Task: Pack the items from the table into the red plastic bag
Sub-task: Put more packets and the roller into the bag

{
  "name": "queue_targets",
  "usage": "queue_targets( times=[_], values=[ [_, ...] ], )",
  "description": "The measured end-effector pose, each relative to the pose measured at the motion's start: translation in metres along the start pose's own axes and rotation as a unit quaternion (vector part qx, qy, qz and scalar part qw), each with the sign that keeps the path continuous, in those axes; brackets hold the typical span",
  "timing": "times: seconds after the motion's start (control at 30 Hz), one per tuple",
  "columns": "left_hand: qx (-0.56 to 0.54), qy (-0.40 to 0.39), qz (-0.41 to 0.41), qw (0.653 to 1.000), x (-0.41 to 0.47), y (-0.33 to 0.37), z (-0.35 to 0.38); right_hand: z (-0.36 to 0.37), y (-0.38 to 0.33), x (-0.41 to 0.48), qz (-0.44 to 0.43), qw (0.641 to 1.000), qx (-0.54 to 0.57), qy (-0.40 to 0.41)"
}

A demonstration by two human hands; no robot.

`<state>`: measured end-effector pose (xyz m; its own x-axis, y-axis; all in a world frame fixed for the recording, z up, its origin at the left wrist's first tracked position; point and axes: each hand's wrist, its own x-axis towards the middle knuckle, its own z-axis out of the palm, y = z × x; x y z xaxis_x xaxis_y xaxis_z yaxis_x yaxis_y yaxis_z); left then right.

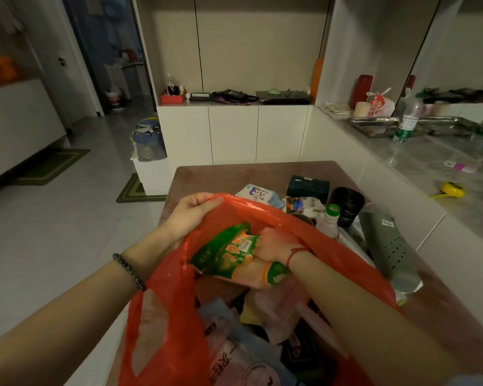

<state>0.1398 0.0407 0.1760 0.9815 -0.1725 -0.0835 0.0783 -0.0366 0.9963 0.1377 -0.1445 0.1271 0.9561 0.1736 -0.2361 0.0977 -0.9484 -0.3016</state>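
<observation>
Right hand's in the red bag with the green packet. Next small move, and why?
Probably release the green snack packet and pull the right hand out: the packet already sits inside the red plastic bag, whose rim the left hand holds open, while the white bottle waits outside.

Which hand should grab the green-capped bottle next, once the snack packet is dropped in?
Probably the right hand: it is already beside the green-capped bottle, while the left hand pinches the red plastic bag rim open on the far side.
</observation>
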Motion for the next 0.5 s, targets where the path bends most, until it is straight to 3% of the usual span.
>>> queue_targets(
  times=[0.13, 0.2, 0.27, 0.37, 0.43, 0.5],
  values=[
    [0.081, -0.056, -0.020, 0.995, 0.001, -0.003, -0.002, 0.004, 0.027, 0.001, 0.045, 0.996, 0.071, -0.011],
    [0.147, -0.102, -0.026, 0.984, 0.001, -0.004, -0.006, -0.007, 0.031, -0.008, -0.006, 0.995, 0.096, 0.000],
    [0.195, -0.155, -0.021, 0.968, 0.003, -0.003, -0.011, -0.028, 0.033, -0.025, -0.110, 0.991, 0.068, 0.029],
    [0.232, -0.212, -0.014, 0.949, 0.012, -0.005, -0.011, -0.059, 0.039, -0.057, -0.283, 0.945, 0.000, 0.165],
    [0.240, -0.239, -0.015, 0.941, 0.018, -0.007, -0.006, -0.065, 0.052, -0.068, -0.322, 0.910, -0.032, 0.260],
    [0.239, -0.259, -0.024, 0.935, 0.023, -0.010, -0.001, -0.061, 0.065, -0.069, -0.275, 0.931, -0.019, 0.238]
  ],
)
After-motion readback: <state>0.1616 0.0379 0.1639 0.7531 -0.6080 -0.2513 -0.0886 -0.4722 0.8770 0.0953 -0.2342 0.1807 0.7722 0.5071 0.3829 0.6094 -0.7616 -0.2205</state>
